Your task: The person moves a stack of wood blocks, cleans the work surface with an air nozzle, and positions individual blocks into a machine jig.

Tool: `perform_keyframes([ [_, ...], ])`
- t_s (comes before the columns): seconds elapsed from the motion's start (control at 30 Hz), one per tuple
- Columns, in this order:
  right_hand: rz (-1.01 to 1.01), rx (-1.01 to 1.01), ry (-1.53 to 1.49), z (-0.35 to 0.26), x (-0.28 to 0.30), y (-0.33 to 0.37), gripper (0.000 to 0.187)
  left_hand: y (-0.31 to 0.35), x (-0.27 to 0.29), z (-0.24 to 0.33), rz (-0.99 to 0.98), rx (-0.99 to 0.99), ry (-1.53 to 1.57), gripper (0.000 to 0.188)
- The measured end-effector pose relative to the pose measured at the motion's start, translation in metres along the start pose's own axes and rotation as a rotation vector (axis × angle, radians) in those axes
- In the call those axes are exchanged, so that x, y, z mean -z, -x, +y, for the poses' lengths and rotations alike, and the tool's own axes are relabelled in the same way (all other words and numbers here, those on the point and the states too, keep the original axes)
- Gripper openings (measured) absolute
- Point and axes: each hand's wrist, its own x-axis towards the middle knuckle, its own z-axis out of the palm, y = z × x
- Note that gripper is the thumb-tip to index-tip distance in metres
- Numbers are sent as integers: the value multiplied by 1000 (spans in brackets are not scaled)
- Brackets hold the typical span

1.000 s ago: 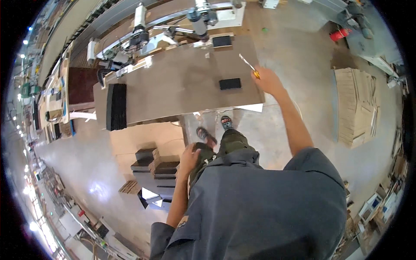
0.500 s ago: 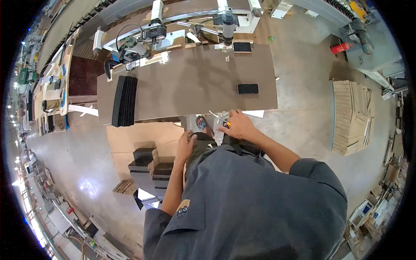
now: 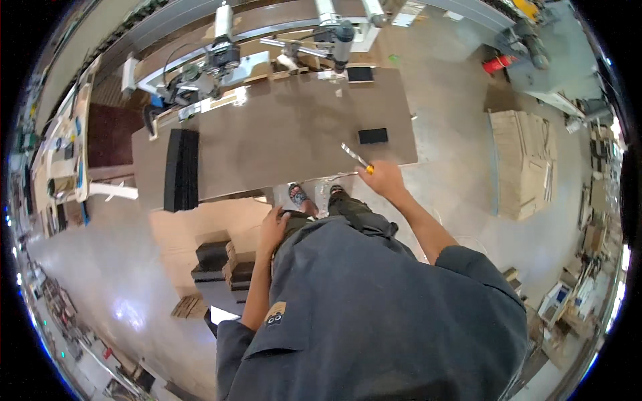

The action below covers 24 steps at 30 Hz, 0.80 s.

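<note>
My right hand (image 3: pixel 384 179) is closed round the yellow handle of a knife (image 3: pixel 356 156), just off the front edge of the brown worktable (image 3: pixel 281 134). The knife's narrow silver blade points forward and left over the tabletop. Beyond its tip lies a small black rectangular block (image 3: pixel 373 136), flat on the table and untouched. My left hand (image 3: pixel 273 228) hangs low beside my left thigh, its fingers loosely extended against the trousers and nothing seen in them. At the table's left end stands a row of black panels (image 3: pixel 181 170), packed side by side.
Machine heads and rails (image 3: pixel 224 57) line the table's far side, near another black block (image 3: pixel 360 74). Black blocks (image 3: pixel 212 257) are stacked on cardboard (image 3: pixel 177 234) at the lower left. Stacked cardboard (image 3: pixel 525 164) stands on the floor to the right, beyond it a red extinguisher (image 3: pixel 497 63).
My right hand has risen and moved slightly right, swinging the knife up so its blade now reaches over the table. The left hand stays low by my thigh. The whole view has shifted a little.
</note>
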Motion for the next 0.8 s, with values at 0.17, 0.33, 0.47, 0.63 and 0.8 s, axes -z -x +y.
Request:
perform_keyframes([
  [0.17, 490, -141, -169, 86, 56, -44, 50, 14, 16, 5, -14, 48, 55, 52],
  [0.33, 588, -60, -193, 117, 79, -92, 50, 13, 27, -5, -54, 57, -33, 52],
  [0.47, 570, -90, -111, 103, 85, -103, 51, 17, 40, -20, -12, 3, -96, 52],
  [0.63, 573, -205, 105, 91, 138, -88, 43, 42, 52, -29, -4, 79, -98, 55],
  [0.8, 521, -96, 152, 76, 139, -94, 39, 68, 44, -56, -40, 161, -164, 56],
])
